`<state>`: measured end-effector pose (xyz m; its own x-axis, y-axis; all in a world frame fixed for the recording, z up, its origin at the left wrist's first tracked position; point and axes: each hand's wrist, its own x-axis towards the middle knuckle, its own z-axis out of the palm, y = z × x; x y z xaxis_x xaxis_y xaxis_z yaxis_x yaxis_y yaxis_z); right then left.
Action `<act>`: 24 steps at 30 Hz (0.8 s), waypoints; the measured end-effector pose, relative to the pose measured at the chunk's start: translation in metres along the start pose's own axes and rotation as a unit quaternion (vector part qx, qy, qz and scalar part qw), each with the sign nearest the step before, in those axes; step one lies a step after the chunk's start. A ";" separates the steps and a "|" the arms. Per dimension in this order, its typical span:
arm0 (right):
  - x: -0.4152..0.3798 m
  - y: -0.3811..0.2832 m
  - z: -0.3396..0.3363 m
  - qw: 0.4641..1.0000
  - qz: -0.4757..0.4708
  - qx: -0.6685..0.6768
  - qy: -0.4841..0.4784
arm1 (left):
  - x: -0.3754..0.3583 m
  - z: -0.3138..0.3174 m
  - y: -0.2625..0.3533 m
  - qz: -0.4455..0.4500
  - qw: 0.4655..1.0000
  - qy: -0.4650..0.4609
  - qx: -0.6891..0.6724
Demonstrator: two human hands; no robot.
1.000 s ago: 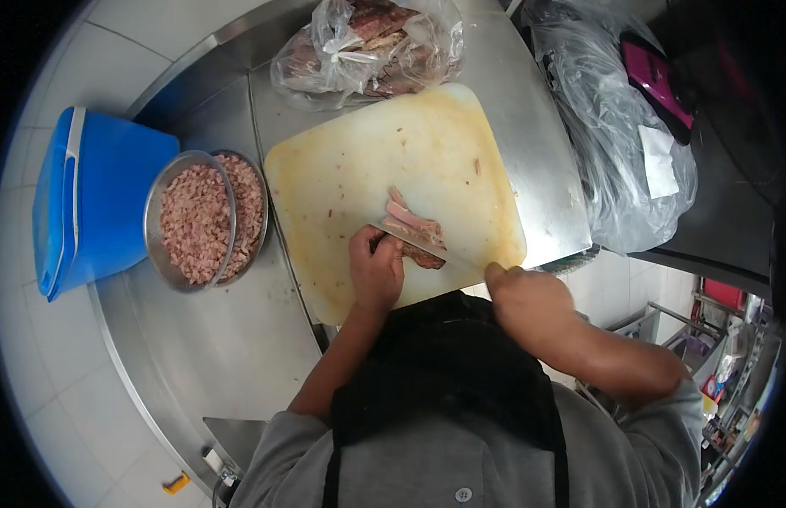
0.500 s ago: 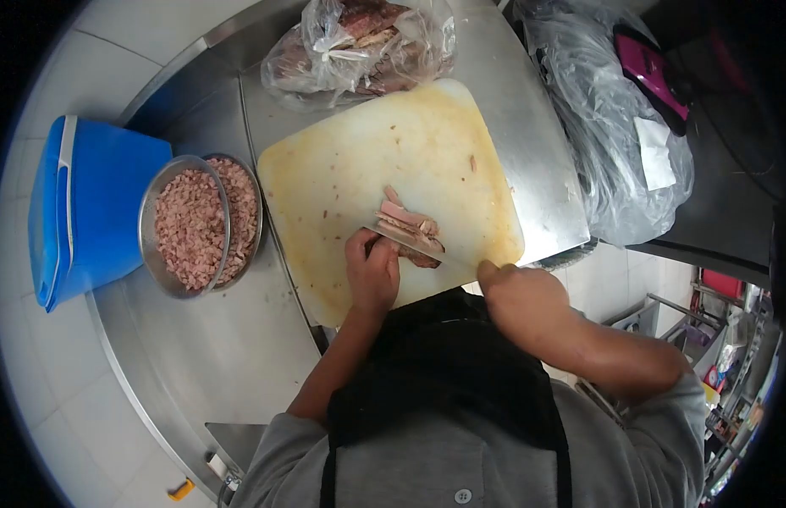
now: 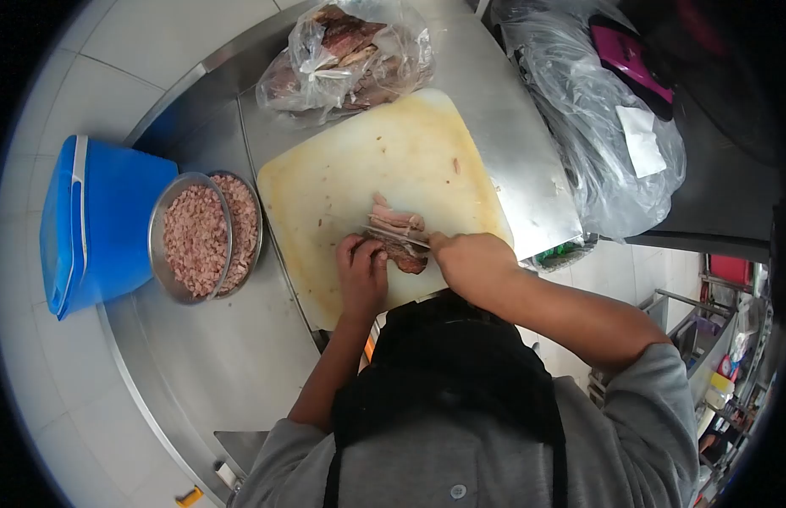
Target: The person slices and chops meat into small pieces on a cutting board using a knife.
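A stack of pink meat strips lies near the front of a stained white cutting board. My left hand presses down on the near end of the meat with curled fingers. My right hand grips the handle of a knife, whose blade lies across the strips right beside my left fingers.
Two metal bowls of diced meat stand left of the board, next to a blue tub. A clear bag of meat slabs sits behind the board. A large plastic bag lies at the right, over the counter edge.
My right hand has moved left toward the meat, drawing the knife blade further across the strips. My left hand has stayed on the meat.
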<state>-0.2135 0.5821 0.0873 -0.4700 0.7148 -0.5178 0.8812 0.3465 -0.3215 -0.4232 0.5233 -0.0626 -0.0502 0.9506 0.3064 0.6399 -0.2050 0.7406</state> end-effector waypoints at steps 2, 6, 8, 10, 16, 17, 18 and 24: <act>0.011 0.002 0.014 1.000 0.003 0.009 0.024 | 0.007 -0.002 0.002 0.007 1.000 -0.011 0.003; 0.032 0.024 0.015 0.999 -0.024 0.017 0.037 | 0.002 -0.004 0.007 -0.022 0.999 -0.022 -0.030; 0.024 0.023 -0.003 1.000 0.002 0.012 0.016 | -0.001 -0.003 0.005 -0.019 0.999 -0.016 -0.033; 0.017 0.025 -0.005 0.999 0.000 0.009 0.036 | 0.000 -0.004 0.004 -0.015 0.999 -0.008 -0.034; -0.031 0.014 -0.005 0.995 0.026 0.022 0.092 | 0.000 -0.004 0.002 -0.011 0.999 0.007 -0.045; -0.046 0.009 -0.003 0.996 0.021 0.028 0.086 | 0.003 -0.005 0.001 -0.004 0.999 -0.011 -0.038; -0.047 0.006 -0.006 0.997 0.033 0.030 0.067 | 0.004 -0.007 0.002 0.002 0.999 -0.027 -0.030; -0.055 -0.003 -0.018 0.998 0.059 0.021 -0.012 | 0.008 -0.013 -0.002 0.005 0.998 -0.063 -0.015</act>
<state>-0.1890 0.5523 0.1309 -0.3642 0.7343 -0.5729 0.9280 0.2342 -0.2897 -0.4347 0.5287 -0.0538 0.0550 0.9699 0.2372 0.6164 -0.2199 0.7561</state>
